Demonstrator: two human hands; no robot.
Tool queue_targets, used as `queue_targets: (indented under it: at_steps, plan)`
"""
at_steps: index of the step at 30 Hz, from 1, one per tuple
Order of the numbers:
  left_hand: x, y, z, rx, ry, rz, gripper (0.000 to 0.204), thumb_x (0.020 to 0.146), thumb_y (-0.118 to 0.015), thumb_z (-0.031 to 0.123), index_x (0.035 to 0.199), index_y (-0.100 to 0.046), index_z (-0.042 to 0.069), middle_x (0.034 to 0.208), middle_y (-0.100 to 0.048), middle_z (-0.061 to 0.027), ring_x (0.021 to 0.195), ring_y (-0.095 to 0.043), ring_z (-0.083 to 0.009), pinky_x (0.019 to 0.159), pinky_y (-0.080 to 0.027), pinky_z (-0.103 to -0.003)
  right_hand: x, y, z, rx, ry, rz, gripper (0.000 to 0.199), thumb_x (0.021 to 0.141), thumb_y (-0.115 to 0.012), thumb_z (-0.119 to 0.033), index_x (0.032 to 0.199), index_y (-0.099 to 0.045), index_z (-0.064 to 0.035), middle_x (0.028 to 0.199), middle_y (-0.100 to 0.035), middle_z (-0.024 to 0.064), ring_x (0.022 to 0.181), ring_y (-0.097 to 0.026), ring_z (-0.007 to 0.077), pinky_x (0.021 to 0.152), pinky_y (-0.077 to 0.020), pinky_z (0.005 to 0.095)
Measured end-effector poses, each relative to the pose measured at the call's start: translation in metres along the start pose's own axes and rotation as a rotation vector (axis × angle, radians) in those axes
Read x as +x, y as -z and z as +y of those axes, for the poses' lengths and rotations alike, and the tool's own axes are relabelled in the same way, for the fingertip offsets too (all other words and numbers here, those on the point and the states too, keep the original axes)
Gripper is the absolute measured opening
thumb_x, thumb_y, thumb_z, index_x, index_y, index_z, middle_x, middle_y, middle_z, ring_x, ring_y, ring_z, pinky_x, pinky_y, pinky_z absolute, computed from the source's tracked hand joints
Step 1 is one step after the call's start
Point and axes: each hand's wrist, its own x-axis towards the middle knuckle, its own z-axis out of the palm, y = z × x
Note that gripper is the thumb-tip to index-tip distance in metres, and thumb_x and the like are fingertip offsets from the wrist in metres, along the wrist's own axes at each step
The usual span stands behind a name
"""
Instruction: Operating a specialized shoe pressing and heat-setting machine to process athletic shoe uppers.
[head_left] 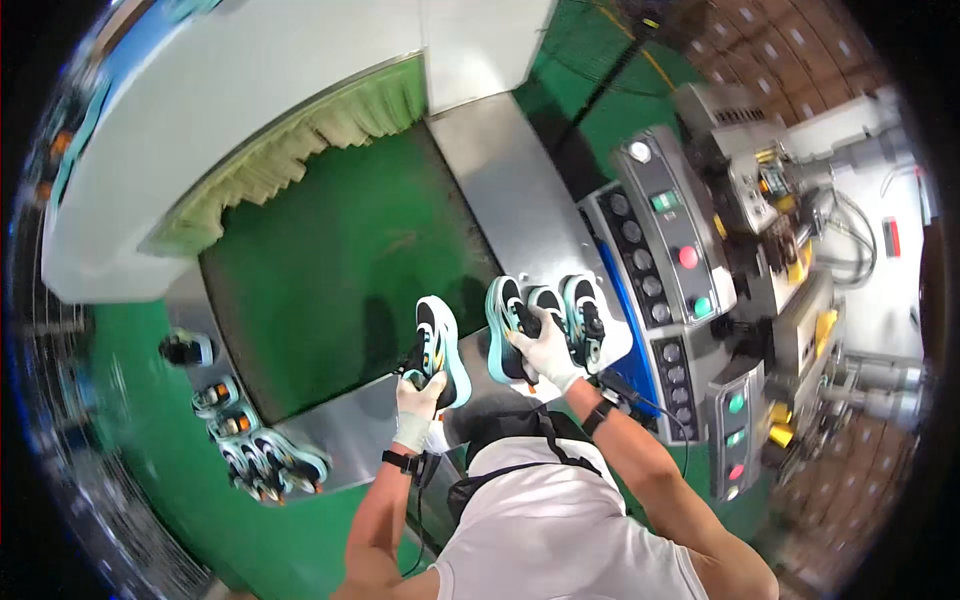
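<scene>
My left hand [416, 402], in a white glove, is closed on the heel end of a sneaker [450, 345]. The shoe has a black and white upper, orange accents and a pale mint sole, and its toe points away from me. My right hand [550, 358], also gloved in white, reaches among three similar sneakers. Its fingers are closed on the middle sneaker [545, 298], much of which the hand covers. The left sneaker [497, 340] of this group lies against the thumb side. The right sneaker [583, 308] stands close beside the hand.
A green conveyor belt [350, 270] runs out beneath a pale fabric curtain [300, 150], framed by metal edges. More sneakers [270, 460] line its left side. At the right stand machines with a button panel [680, 240] and a blue strip [630, 320]. A cable hangs near my right forearm.
</scene>
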Motion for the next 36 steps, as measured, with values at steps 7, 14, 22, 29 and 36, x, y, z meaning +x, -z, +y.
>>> queue_targets:
  at_steps: [7, 14, 22, 29, 36]
  plan:
    - [0.007, -0.089, 0.066, 0.377, -0.287, -0.456, 0.037, 0.085, -0.073, 0.014, 0.119, -0.066, 0.001, 0.107, -0.071, -0.0072, 0.096, -0.066, -0.0174, 0.087, -0.052, -0.034, -0.090, 0.076, 0.017, 0.484, 0.022, 0.332, 0.074, 0.078, -0.082, -0.030, 0.135, -0.053, 0.0066, 0.124, -0.063, 0.0203, 0.114, -0.060, 0.0251, 0.101, -0.0457, 0.0366]
    - [-0.107, -0.271, 0.109, 0.814, -0.414, -1.214, 0.038, 0.085, -0.074, 0.028, 0.111, -0.068, 0.000, 0.115, -0.068, -0.0214, 0.102, -0.065, -0.0334, 0.094, -0.050, -0.036, -0.252, 0.149, 0.109, 0.865, -0.091, 1.070, 0.058, 0.085, -0.078, -0.016, 0.133, -0.054, 0.0062, 0.120, -0.063, 0.0138, 0.105, -0.061, 0.0185, 0.094, -0.0492, 0.0310]
    - [-0.273, -0.382, 0.004, 0.711, -0.606, -1.794, 0.037, 0.083, -0.073, 0.009, 0.117, -0.065, -0.002, 0.100, -0.071, -0.0068, 0.085, -0.064, -0.0118, 0.077, -0.054, -0.029, -0.425, 0.145, 0.210, 0.992, -0.278, 1.665, 0.069, 0.079, -0.080, -0.030, 0.132, -0.056, 0.0059, 0.120, -0.064, 0.0144, 0.111, -0.060, 0.0185, 0.099, -0.0464, 0.0318]
    - [-0.520, -0.431, -0.113, 0.708, -0.532, -2.442, 0.048, 0.084, -0.071, 0.007, 0.129, -0.057, -0.002, 0.115, -0.068, -0.0091, 0.098, -0.063, -0.0159, 0.090, -0.050, -0.031, -0.642, 0.110, 0.258, 0.707, -0.736, 2.424, 0.063, 0.081, -0.078, -0.019, 0.133, -0.052, 0.0051, 0.111, -0.067, 0.0145, 0.098, -0.065, 0.0189, 0.087, -0.0525, 0.0319]
    - [-0.690, -0.446, -0.281, 0.663, -1.190, -2.498, 0.070, 0.087, -0.072, 0.024, 0.140, -0.039, -0.007, 0.127, -0.058, -0.0320, 0.114, -0.060, -0.0445, 0.097, -0.049, -0.047, -0.756, 0.091, 0.394, 0.493, -1.605, 2.242, 0.067, 0.082, -0.073, -0.024, 0.138, -0.047, 0.0008, 0.119, -0.066, 0.0249, 0.110, -0.065, 0.0390, 0.097, -0.0498, 0.0431]
